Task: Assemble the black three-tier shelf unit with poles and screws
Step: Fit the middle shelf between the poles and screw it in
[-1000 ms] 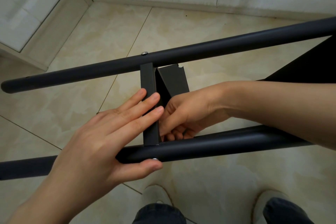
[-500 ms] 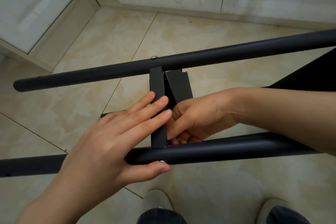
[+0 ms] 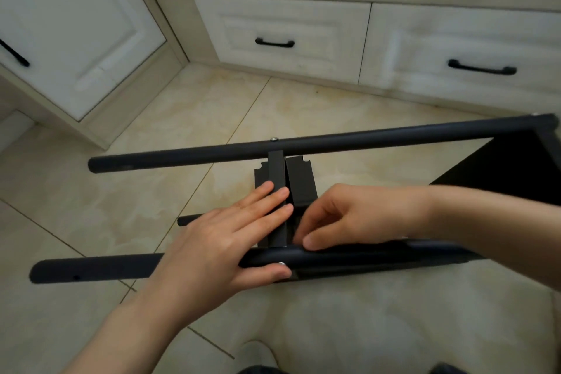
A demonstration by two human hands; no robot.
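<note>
- Currently the partly built shelf unit [image 3: 299,182] lies on its side on the tiled floor [image 3: 158,179] in front of me, with its poles running left to right across the view.
- Upper in view, the far pole [image 3: 379,140] is level and carries a screw head [image 3: 274,139] on its top side, directly above the middle shelf panel [image 3: 275,170].
- Closest to me, the near pole [image 3: 97,267] has a small hole [image 3: 76,277] near its left end and a second screw head [image 3: 281,264] on its near side.
- Seen edge-on, the middle shelf panel stands between these two poles and meets both. Its notched corners show on either side of the edge strip.
- Lower down, the end of a third pole [image 3: 189,219] shows just left of my left hand [image 3: 224,246].
- At the right, the end shelf panel [image 3: 510,167] is a dark surface spanning from the far pole to the near pole.
- State of my left hand: the fingers are straight and together, laid flat against the left face of the middle shelf panel. The palm lies over the near pole. The thumb runs along the pole's near side, and its tip touches the second screw head. The hand presses rather than grips.
- State of my right hand [image 3: 355,218]: the fingers are curled, with their tips in the corner where the middle shelf panel meets the near pole, on the panel's right side. One fingertip rests on top of the near pole. I cannot tell whether the fingers hold any small part.
- Behind the work, white cabinet drawers [image 3: 288,21] with black handles [image 3: 274,43] run along the far side, and a cabinet door [image 3: 69,24] stands at the left.
</note>
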